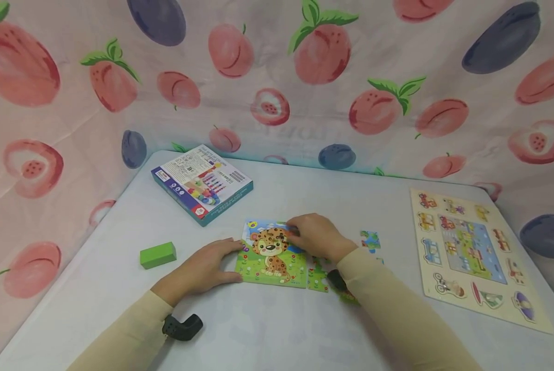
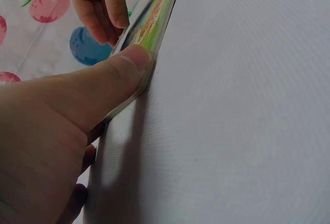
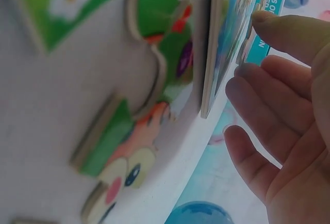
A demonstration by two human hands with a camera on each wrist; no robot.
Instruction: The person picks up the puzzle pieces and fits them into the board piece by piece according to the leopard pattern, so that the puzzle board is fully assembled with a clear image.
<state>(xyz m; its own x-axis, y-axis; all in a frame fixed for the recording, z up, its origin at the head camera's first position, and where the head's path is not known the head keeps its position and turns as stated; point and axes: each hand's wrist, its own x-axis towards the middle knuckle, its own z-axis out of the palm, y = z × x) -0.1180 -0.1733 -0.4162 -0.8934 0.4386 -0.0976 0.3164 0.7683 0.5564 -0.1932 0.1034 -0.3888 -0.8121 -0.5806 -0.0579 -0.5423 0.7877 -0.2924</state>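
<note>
A leopard jigsaw puzzle (image 1: 272, 263) lies on the white table, its picture mostly assembled. At its left edge my left hand (image 1: 203, 268) rests, thumb at the lower corner and fingers farther up. The left wrist view shows that thumb (image 2: 103, 82) pressing the board's edge. Over the puzzle's upper right, my right hand (image 1: 321, 237) pinches a small puzzle piece (image 3: 249, 46) between thumb and fingers; the piece is tilted and mostly hidden from above. Just right of the puzzle lies a green piece (image 1: 317, 278), partly under the right wrist.
Loose puzzle pieces (image 1: 370, 241) lie to the right, some hidden by the right forearm. A green block (image 1: 158, 255) stands at left. A boxed game (image 1: 203, 183) sits behind the puzzle. On the far right is a wooden vehicle board (image 1: 427, 278). Fruit-print cloth (image 1: 267, 46) hangs behind.
</note>
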